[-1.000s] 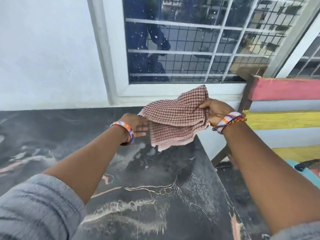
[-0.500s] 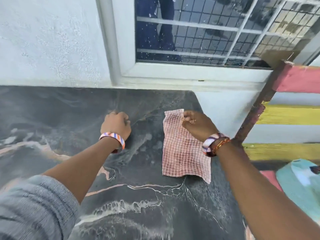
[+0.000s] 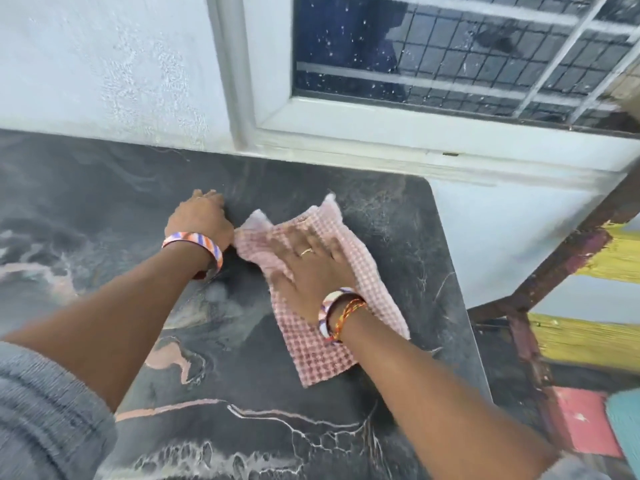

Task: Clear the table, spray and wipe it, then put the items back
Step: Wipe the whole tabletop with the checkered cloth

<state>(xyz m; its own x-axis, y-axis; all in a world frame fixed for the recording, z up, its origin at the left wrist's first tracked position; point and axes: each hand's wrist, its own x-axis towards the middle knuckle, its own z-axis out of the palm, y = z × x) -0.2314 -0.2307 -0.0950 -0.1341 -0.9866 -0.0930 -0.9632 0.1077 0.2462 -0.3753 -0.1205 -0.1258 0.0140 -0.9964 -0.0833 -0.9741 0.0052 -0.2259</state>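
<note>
Both hands are down on the table (image 3: 104, 188) now — a second ago they held the cloth (image 3: 322, 306) up in the air between them. Her right hand (image 3: 308, 268) lies flat, fingers spread, pressing the checked cloth onto the dark marble top near its far right corner. Just left of it, the left hand (image 3: 201, 220) rests curled and empty — bracing, I'd guess. Wiping looks properly under way.

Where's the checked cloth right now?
The cloth lies flat on the dark table near its far right corner, below the window. The right hand presses on it, and the left hand rests just beside it.
</note>
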